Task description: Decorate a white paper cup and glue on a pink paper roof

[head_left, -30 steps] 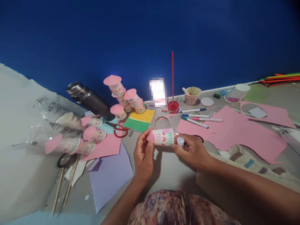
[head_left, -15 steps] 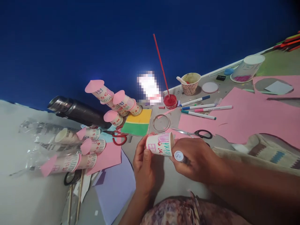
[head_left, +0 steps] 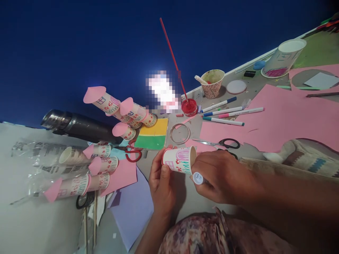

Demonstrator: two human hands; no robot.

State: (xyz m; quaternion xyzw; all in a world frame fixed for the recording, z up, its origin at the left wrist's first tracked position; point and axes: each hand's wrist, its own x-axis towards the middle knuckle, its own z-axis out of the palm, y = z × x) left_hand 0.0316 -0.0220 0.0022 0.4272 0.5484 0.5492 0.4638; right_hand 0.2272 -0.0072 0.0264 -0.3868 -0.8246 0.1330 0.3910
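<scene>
My left hand (head_left: 161,181) grips the base end of a decorated paper cup (head_left: 179,159) lying sideways, with a pink paper piece at that end. My right hand (head_left: 221,178) holds the cup's open rim and also clasps a white-capped glue stick (head_left: 198,177). The cup bears a drawn window, red marks and green lettering. Both hands hover over the grey tabletop just in front of me.
Finished cups with pink cone roofs are stacked (head_left: 119,111) by a dark flask (head_left: 79,126); more lie at the left (head_left: 87,165). Red scissors (head_left: 133,153), black scissors (head_left: 222,143), markers (head_left: 227,113), a red paint pot with stick (head_left: 189,107), pink paper (head_left: 278,120) and lilac paper (head_left: 132,208) surround the hands.
The view has tilted and swung left. Both hands turned the cup so its open rim points right and up, and the glue stick's cap now faces the camera lower down.
</scene>
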